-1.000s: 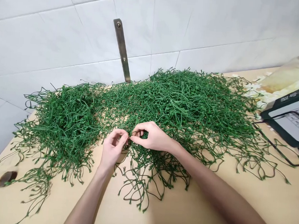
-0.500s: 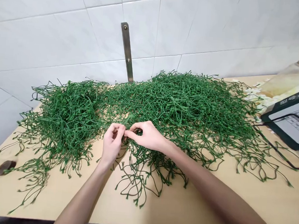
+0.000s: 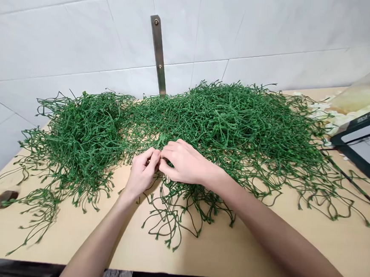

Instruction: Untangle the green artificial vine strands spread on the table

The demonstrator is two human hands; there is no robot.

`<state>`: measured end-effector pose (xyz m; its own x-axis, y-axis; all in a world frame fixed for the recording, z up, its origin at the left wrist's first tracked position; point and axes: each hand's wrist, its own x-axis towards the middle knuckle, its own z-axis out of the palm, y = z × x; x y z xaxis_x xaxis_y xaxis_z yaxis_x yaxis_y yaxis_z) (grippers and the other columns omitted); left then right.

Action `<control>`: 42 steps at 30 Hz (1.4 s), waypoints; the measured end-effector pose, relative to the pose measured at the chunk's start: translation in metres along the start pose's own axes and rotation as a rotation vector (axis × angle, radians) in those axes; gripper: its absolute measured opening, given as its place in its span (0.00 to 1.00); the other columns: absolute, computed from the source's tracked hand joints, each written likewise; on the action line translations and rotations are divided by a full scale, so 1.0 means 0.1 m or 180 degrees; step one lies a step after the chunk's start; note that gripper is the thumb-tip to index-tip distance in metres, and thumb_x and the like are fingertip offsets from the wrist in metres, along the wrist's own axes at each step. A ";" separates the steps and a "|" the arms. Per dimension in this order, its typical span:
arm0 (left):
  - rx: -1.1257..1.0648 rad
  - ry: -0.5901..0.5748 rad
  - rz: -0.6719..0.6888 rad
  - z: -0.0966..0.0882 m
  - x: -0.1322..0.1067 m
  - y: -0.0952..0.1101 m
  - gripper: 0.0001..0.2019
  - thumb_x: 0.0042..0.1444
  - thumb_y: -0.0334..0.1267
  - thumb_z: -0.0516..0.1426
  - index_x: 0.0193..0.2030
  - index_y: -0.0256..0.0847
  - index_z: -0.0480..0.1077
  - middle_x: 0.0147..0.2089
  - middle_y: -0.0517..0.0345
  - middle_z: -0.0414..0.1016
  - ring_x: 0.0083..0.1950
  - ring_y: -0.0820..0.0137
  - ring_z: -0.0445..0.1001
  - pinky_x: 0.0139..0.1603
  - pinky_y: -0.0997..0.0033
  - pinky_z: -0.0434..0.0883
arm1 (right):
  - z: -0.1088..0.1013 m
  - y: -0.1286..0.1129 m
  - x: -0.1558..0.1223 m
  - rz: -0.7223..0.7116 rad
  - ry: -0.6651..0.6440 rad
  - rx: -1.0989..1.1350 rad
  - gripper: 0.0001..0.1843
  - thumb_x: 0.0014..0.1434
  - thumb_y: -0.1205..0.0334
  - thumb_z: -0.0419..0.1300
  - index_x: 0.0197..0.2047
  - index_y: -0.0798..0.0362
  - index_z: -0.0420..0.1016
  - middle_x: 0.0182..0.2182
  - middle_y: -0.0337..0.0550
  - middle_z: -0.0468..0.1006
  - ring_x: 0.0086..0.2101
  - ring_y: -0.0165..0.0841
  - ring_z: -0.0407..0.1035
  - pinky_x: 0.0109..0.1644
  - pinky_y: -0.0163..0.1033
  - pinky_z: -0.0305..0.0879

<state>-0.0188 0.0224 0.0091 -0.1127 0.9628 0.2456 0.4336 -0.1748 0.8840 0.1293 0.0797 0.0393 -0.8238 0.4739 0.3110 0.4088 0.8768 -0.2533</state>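
My left hand and my right hand meet fingertip to fingertip low over the table. Both are closed in a pinch on a thin green plastic stem, which the fingers mostly hide. A spread green tip shows just behind the fingertips. Under and to the right of my right hand lies a large tangled heap of green plastic stems with small forked ends. To the left of my left hand is a second, smaller pile of such stems. Loose stems trail out in front of my right hand.
The wooden table meets a white tiled wall. A metal bracket is fixed to the wall. At the right stand a dark-framed box with a label, a black cable and white petals. A dark hole is at the left.
My right hand's fingers have closed in more tightly against my left fingertips. Both hands are slightly higher in the picture, and the whole view has shifted a little.
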 end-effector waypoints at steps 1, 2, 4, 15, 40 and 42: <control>-0.0052 -0.0004 0.0001 0.01 0.00 0.00 0.19 0.64 0.46 0.50 0.24 0.40 0.57 0.23 0.65 0.54 0.26 0.75 0.52 0.27 0.72 0.53 | 0.01 -0.01 0.00 0.0014 0.0027 -0.0021 0.17 0.62 0.65 0.50 0.29 0.59 0.77 0.27 0.46 0.77 0.32 0.34 0.65 0.44 0.43 0.54; -0.0129 -0.0011 -0.0007 0.01 0.00 0.00 0.19 0.63 0.46 0.51 0.24 0.40 0.58 0.23 0.65 0.54 0.26 0.75 0.52 0.27 0.73 0.53 | 0.01 -0.01 0.01 0.0043 0.0066 -0.0063 0.16 0.61 0.65 0.51 0.28 0.60 0.77 0.26 0.47 0.77 0.32 0.34 0.64 0.43 0.43 0.53; -0.0343 -0.0041 -0.0045 0.03 0.00 0.00 0.20 0.62 0.49 0.52 0.23 0.40 0.58 0.24 0.65 0.54 0.26 0.74 0.52 0.27 0.73 0.54 | 0.04 -0.03 0.01 0.0117 0.0202 -0.0187 0.16 0.58 0.65 0.52 0.27 0.60 0.78 0.24 0.47 0.77 0.31 0.35 0.63 0.42 0.44 0.52; -0.1078 -0.0015 -0.0492 0.09 0.00 -0.06 0.23 0.55 0.56 0.59 0.22 0.41 0.59 0.21 0.67 0.51 0.23 0.76 0.47 0.23 0.74 0.51 | 0.20 -0.03 0.02 0.0009 0.0927 -0.0328 0.16 0.56 0.68 0.51 0.23 0.59 0.77 0.26 0.46 0.79 0.34 0.35 0.60 0.46 0.47 0.47; -0.1527 0.0499 -0.0692 0.00 0.06 -0.04 0.18 0.47 0.54 0.65 0.29 0.38 0.78 0.26 0.59 0.73 0.31 0.72 0.69 0.33 0.74 0.67 | 0.02 0.05 0.02 0.0616 0.0284 0.1338 0.13 0.61 0.56 0.60 0.33 0.54 0.82 0.32 0.44 0.82 0.37 0.34 0.70 0.46 0.40 0.60; -0.1521 0.0549 -0.0659 0.00 0.07 -0.03 0.18 0.46 0.54 0.66 0.30 0.39 0.79 0.25 0.59 0.74 0.32 0.71 0.70 0.33 0.73 0.68 | 0.04 0.06 0.02 0.0673 0.0302 0.1563 0.12 0.61 0.60 0.59 0.34 0.55 0.82 0.32 0.43 0.82 0.34 0.32 0.70 0.44 0.38 0.61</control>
<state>-0.0213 0.0292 0.0082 -0.3149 0.9463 0.0735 -0.0630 -0.0981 0.9932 0.1286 0.0858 0.0346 -0.6951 0.6611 0.2824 0.3116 0.6311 -0.7104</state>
